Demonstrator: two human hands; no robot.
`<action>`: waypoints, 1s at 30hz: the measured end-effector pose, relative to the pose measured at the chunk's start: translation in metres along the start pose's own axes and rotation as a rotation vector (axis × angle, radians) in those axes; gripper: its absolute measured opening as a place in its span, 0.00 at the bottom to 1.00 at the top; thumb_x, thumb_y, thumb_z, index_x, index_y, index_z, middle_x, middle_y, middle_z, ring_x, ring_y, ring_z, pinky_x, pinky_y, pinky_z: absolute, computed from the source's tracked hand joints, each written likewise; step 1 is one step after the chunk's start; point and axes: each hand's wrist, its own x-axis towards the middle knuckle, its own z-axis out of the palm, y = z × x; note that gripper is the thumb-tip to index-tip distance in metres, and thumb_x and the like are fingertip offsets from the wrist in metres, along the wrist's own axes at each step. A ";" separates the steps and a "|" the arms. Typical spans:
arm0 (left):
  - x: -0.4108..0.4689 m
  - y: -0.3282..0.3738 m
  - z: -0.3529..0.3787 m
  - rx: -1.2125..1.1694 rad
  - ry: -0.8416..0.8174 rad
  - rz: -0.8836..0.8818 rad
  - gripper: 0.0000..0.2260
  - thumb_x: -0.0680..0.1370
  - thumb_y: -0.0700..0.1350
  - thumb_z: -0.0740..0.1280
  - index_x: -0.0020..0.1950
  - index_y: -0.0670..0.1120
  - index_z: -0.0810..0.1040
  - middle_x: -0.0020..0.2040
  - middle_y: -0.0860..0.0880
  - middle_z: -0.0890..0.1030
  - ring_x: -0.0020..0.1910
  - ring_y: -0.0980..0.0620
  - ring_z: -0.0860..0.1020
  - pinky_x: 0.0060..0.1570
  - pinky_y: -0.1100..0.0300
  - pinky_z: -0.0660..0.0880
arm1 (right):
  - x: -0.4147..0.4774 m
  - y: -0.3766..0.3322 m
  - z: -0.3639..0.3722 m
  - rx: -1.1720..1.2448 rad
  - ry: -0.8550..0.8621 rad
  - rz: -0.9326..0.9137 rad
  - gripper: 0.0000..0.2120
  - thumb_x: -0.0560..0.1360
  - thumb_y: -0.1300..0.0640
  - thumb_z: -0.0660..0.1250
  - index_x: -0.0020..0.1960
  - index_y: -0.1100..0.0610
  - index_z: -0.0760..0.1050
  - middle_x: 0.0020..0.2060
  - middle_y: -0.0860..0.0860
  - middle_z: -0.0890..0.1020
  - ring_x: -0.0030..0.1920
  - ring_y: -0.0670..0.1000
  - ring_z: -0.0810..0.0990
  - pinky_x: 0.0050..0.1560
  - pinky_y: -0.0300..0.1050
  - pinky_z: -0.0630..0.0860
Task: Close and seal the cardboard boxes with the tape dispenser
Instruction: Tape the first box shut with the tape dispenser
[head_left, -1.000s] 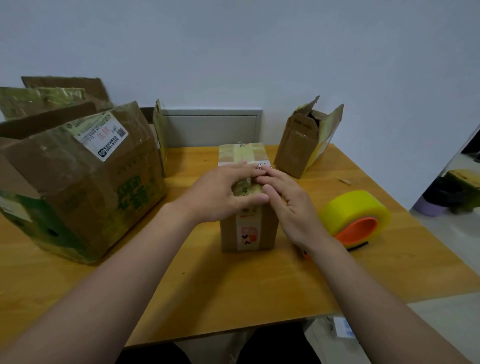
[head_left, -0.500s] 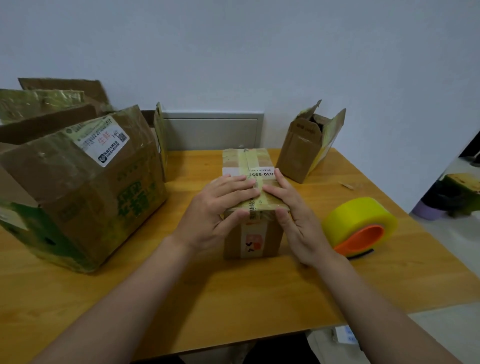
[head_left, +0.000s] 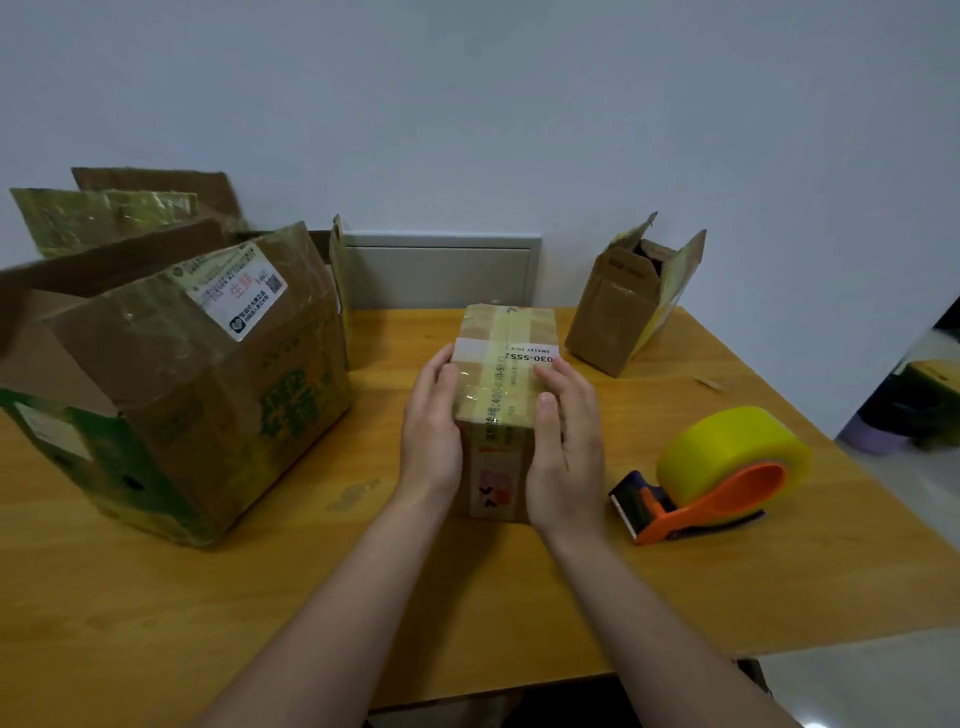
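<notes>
Your left grip (head_left: 431, 441) and right grip (head_left: 566, 447), fingers straight, press the taped box (head_left: 501, 374) between them; tape dispenser (head_left: 717, 467) lies right of both.

Plain white-walled room, wooden table (head_left: 156, 623)

We are reading "030-555", upside down, on the white label (head_left: 532, 356) atop the small taped box (head_left: 498, 415) at the middle of the bench (head_left: 363, 597), with "SMELLY TO" beside it. We are making out red "生鲜" on the shipping label (head_left: 236, 291) of the large box (head_left: 208, 415) near the left edge.
</notes>
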 end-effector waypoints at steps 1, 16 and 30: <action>-0.002 -0.004 -0.001 0.044 -0.022 0.035 0.17 0.87 0.47 0.59 0.76 0.50 0.73 0.65 0.52 0.81 0.59 0.57 0.82 0.48 0.66 0.79 | -0.001 0.000 0.005 0.048 0.034 0.023 0.18 0.84 0.50 0.55 0.67 0.53 0.78 0.71 0.44 0.73 0.72 0.41 0.69 0.68 0.32 0.67; 0.018 0.064 0.004 1.556 -0.130 0.021 0.30 0.83 0.64 0.50 0.81 0.50 0.60 0.77 0.41 0.67 0.74 0.37 0.68 0.70 0.40 0.64 | -0.009 -0.053 -0.008 0.091 -0.149 0.210 0.13 0.75 0.46 0.59 0.48 0.45 0.82 0.50 0.43 0.76 0.50 0.42 0.78 0.48 0.39 0.74; 0.034 0.073 -0.017 1.719 -0.555 0.103 0.51 0.72 0.79 0.57 0.84 0.55 0.39 0.85 0.45 0.50 0.82 0.42 0.52 0.79 0.35 0.48 | 0.117 -0.001 -0.036 -0.762 -0.782 -0.043 0.33 0.82 0.32 0.45 0.83 0.45 0.55 0.81 0.47 0.60 0.80 0.51 0.60 0.77 0.59 0.60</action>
